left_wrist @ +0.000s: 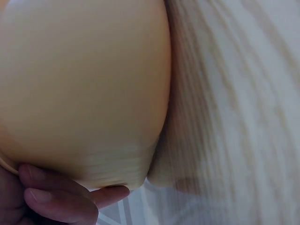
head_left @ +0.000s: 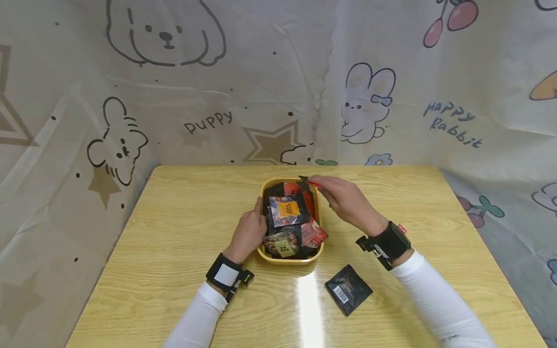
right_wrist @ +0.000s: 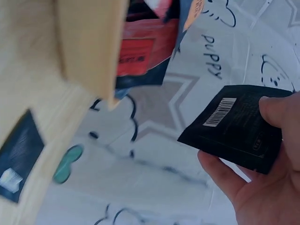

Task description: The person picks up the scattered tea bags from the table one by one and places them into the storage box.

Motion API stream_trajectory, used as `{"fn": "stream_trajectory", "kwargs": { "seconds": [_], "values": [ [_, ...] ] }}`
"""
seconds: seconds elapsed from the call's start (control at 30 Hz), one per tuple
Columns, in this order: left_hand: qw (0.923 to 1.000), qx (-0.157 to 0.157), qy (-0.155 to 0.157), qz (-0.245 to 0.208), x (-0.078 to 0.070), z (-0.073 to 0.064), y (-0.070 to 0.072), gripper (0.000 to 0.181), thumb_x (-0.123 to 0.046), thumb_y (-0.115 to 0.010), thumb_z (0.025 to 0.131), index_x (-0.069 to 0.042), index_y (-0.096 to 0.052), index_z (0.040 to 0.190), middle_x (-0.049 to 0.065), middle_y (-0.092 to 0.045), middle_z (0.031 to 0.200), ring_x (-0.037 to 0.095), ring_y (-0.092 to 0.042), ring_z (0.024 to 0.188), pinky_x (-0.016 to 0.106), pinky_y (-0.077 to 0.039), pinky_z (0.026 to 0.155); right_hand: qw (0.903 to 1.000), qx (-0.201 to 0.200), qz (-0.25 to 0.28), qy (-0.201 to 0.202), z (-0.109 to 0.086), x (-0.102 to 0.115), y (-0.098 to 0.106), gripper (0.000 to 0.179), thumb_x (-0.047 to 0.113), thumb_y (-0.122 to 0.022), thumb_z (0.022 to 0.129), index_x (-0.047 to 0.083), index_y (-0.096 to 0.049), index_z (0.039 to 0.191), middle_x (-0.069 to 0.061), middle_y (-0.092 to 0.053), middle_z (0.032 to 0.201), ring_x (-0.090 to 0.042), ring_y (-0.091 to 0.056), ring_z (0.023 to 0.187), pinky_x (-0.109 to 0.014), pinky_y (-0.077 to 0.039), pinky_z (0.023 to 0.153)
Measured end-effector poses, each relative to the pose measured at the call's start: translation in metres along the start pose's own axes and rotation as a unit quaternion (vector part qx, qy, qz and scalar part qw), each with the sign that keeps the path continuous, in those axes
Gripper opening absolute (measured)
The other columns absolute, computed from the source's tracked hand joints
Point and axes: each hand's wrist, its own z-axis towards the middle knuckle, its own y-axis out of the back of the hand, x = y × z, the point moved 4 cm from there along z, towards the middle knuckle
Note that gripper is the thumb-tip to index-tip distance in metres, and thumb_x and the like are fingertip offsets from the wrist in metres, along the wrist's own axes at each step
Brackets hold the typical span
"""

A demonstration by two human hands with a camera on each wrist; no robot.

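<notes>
A yellow plastic basket holds several black packets with colourful labels, among them one with an orange label and one with a green label. My left hand grips the basket's left side, and its fingers lie against the outer wall in the left wrist view. Over the basket's back right corner, my right hand pinches a flat black packet between thumb and fingers. That packet shows a white barcode in the right wrist view and appears almost edge-on in the head view.
Another black packet with a barcode lies on the wooden table, to the front right of the basket. A pale cloth printed with cartoon animals hangs behind the table's back edge and along its sides.
</notes>
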Motion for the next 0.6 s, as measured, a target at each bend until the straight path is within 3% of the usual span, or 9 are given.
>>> {"fn": "stream_trajectory", "kwargs": {
  "seconds": [0.23, 0.37, 0.5, 0.6],
  "values": [
    [0.9998, -0.009, -0.017, 0.01, -0.001, -0.001, 0.001, 0.055, -0.007, -0.046, 0.098, 0.009, -0.03, 0.148, 0.02, -0.063, 0.081, 0.017, -0.053, 0.056, 0.031, -0.04, 0.047, 0.9961, 0.076, -0.004, 0.045, 0.043, 0.012, -0.036, 0.041, 0.0, -0.051, 0.098, 0.008, -0.054, 0.139, -0.015, -0.054, 0.137, -0.03, -0.052, 0.123, -0.043, -0.043, 0.1],
    [0.9997, -0.009, -0.015, 0.02, -0.001, -0.001, 0.001, 0.055, -0.007, -0.046, 0.098, 0.008, -0.03, 0.148, 0.02, -0.064, 0.082, 0.017, -0.054, 0.057, 0.031, -0.041, 0.048, 0.9876, 0.136, -0.029, 0.072, 0.051, 0.015, -0.062, 0.039, 0.011, -0.049, 0.102, 0.008, -0.053, 0.14, -0.016, -0.048, 0.142, -0.031, -0.046, 0.13, -0.047, -0.036, 0.105],
    [0.9997, 0.0, -0.005, 0.024, 0.001, -0.001, 0.003, 0.055, -0.009, -0.045, 0.098, 0.006, -0.029, 0.149, 0.021, -0.066, 0.089, 0.016, -0.056, 0.06, 0.03, -0.042, 0.049, 0.9695, 0.233, -0.053, 0.053, 0.048, 0.014, -0.083, 0.048, 0.033, -0.041, 0.105, 0.011, -0.043, 0.148, -0.014, -0.036, 0.153, -0.03, -0.03, 0.141, -0.054, -0.021, 0.112],
    [0.9996, 0.0, -0.007, 0.028, 0.0, 0.0, 0.003, 0.055, -0.009, -0.045, 0.099, 0.006, -0.029, 0.149, 0.022, -0.066, 0.092, 0.016, -0.058, 0.062, 0.03, -0.043, 0.049, 0.9587, 0.277, -0.061, 0.021, 0.045, 0.011, -0.09, 0.055, 0.045, -0.034, 0.104, 0.016, -0.038, 0.151, -0.009, -0.029, 0.156, -0.026, -0.022, 0.145, -0.054, -0.011, 0.114]
  ]
}}
